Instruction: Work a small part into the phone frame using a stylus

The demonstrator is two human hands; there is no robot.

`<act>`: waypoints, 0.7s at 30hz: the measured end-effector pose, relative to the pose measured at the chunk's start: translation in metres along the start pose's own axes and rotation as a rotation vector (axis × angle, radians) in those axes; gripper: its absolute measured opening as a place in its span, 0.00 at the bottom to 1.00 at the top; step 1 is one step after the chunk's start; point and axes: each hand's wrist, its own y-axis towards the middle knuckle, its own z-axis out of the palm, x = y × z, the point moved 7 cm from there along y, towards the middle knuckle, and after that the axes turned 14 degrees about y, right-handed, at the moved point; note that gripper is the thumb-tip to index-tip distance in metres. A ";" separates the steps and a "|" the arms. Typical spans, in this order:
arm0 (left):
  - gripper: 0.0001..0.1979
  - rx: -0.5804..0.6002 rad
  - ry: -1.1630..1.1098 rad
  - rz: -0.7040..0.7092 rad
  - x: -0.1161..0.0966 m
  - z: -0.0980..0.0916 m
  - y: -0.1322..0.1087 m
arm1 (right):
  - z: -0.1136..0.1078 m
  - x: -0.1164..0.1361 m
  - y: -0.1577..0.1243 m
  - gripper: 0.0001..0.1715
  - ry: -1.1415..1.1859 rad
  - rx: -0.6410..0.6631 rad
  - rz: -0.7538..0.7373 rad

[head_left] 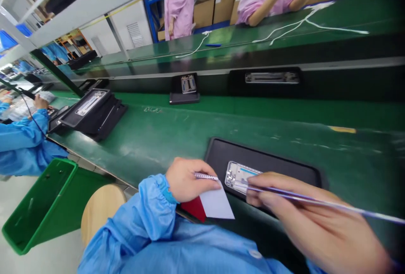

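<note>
My left hand (190, 179) is closed on a white sheet (218, 201) with a dotted strip along its top and a red part (194, 208) below. My right hand (313, 215) pinches slim, shiny tweezers (303, 199), which stretch off to the right. Their tip is over a silver phone frame (236, 175) with a blue strip inside. The frame lies in a black tray (268, 158) on the green bench, partly hidden by my right fingers.
Stacked black trays (95, 114) stand at the left, near a co-worker's blue sleeve (31, 130). More trays with phone frames (189, 84) line the far belt. A green bin (63, 215) and a round wooden stool (101, 210) are at lower left. People in pink work opposite.
</note>
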 end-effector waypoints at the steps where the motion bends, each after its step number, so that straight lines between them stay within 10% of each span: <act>1: 0.11 0.052 -0.008 -0.002 -0.001 0.010 0.001 | 0.003 0.002 -0.003 0.07 -0.002 -0.013 0.011; 21: 0.06 0.179 0.215 0.154 -0.011 0.041 -0.003 | 0.014 0.016 -0.025 0.07 -0.001 0.093 -0.074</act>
